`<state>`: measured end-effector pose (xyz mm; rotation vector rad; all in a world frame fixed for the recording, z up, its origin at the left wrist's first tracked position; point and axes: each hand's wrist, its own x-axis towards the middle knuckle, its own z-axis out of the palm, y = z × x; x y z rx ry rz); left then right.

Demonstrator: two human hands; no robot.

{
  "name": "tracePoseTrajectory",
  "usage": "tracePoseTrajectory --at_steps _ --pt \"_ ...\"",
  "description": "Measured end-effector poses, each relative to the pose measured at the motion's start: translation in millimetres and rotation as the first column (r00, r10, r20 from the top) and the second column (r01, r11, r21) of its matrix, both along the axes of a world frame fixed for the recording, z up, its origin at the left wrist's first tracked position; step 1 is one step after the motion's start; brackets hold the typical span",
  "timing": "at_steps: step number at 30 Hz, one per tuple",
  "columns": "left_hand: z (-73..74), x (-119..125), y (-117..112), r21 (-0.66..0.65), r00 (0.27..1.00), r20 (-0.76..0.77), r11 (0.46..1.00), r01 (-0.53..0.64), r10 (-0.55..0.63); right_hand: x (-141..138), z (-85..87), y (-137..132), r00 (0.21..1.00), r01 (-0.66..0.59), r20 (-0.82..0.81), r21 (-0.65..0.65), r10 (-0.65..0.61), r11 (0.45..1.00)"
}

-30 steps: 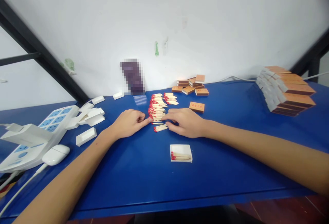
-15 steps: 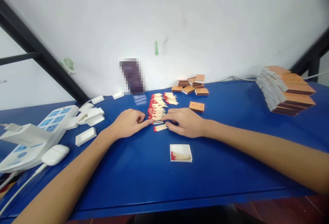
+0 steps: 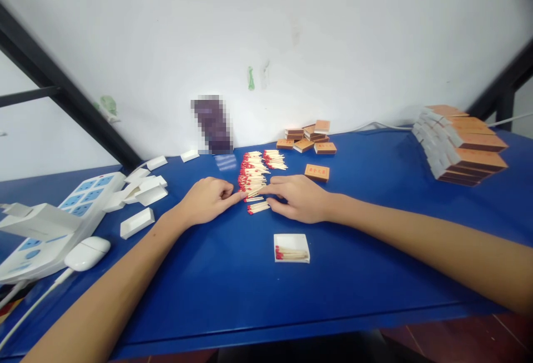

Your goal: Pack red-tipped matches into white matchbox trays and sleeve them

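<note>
A heap of red-tipped matches lies on the blue table in front of my hands. My left hand rests at the heap's lower left, its fingers loosely curled and its thumb stretched out to the match heads. From the right, my right hand reaches in, index finger on the stick ends and thumb apart from it. Beside that thumb is a small separate row of matches. Closer to me sits a white matchbox tray, with several matches along its near side. Neither hand visibly grips a match.
Orange matchboxes are piled by the wall, with a single matchbox nearer. A large matchbox stack stands right. On the left are white trays, a power strip and a white earphone case.
The view has shifted slightly. One or more matches at the heap's near edge now lie slanted between my left thumb and right index finger. Both hands stay almost in place.
</note>
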<state>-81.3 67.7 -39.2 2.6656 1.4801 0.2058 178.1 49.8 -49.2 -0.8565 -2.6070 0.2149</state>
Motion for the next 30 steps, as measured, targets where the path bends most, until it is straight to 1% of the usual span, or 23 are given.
tracePoseTrajectory --at_steps 7,17,30 --pt "-2.5 -0.6 1.7 0.007 1.000 0.003 1.000 -0.008 0.008 0.0 -0.2 0.2 1.000 -0.001 0.000 -0.004 0.001 1.000" --pt "-1.9 -0.2 1.7 0.020 1.000 0.002 1.000 -0.008 0.008 0.5 -2.4 1.1 0.999 -0.004 -0.034 0.001 0.004 1.000" --pt "-1.5 -0.9 1.4 0.040 0.999 0.032 0.999 0.034 -0.035 0.5 -1.8 0.8 0.999 -0.021 -0.048 0.006 0.022 1.000"
